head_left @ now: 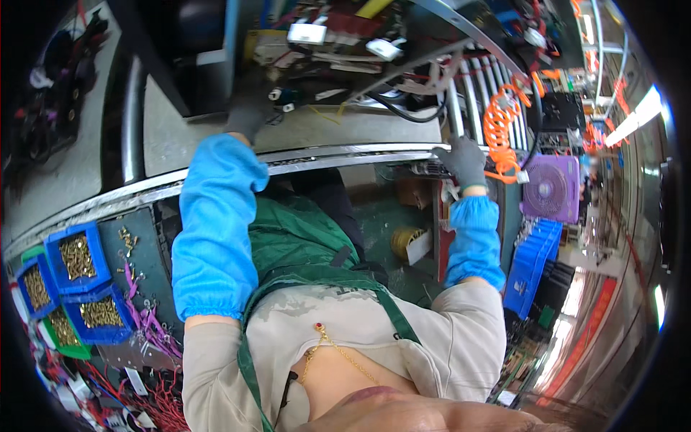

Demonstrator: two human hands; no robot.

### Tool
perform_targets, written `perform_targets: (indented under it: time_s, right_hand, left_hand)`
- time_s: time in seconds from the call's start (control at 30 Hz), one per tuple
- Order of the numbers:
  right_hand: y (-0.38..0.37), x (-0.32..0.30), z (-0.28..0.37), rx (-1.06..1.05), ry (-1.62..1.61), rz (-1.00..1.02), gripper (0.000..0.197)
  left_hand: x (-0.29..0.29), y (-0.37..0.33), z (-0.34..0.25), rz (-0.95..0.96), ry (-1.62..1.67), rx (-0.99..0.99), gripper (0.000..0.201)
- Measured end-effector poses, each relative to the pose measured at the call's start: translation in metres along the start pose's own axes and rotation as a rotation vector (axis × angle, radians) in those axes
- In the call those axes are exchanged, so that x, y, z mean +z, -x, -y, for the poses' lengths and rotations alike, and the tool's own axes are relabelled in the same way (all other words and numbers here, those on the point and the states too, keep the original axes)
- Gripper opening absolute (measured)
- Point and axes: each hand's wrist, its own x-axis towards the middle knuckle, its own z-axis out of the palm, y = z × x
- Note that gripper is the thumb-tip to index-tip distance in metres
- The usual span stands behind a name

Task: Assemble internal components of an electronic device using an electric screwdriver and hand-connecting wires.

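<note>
My left hand (250, 111), in a dark grey glove, reaches to the lower edge of an open dark metal frame (173, 90) on the worktable. Its fingers are smeared and merge with the dark parts there. Close beside it is a small dark part with white ends (282, 96). My right hand (466, 163), also gloved in grey, lies over the table's metal rail (360, 155) with the fingers apart. Just below the rail, a slim metallic tool (426, 168) shows at the left of this hand, partly covered. An orange coiled hose (501, 129) hangs to the hand's right.
Blue bins (77, 257) of brass-coloured screws stand at the left, near purple straps (151, 324) and red wires (162, 392). Wiring fills the frame on the table. Rollers (471, 93), a purple fan (551, 189) and a blue crate (533, 266) are at the right.
</note>
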Motion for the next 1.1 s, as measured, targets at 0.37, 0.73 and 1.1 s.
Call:
perform_targets:
  time_s: [0.37,0.73,1.1]
  right_hand:
    - [-0.010,0.038,-0.043,-0.281,0.221,0.426,0.035]
    - [0.135,0.051,0.039,-0.115,-0.874,0.345,0.040]
    - [0.131,0.095,0.158,-0.093,-2.269,0.824,0.067]
  left_hand:
    - [0.011,-0.016,-0.012,-0.157,0.302,-0.203,0.032]
    - [-0.003,-0.018,-0.009,-0.104,0.363,-0.205,0.031]
    - [0.015,-0.028,-0.004,-0.044,0.426,-0.239,0.036]
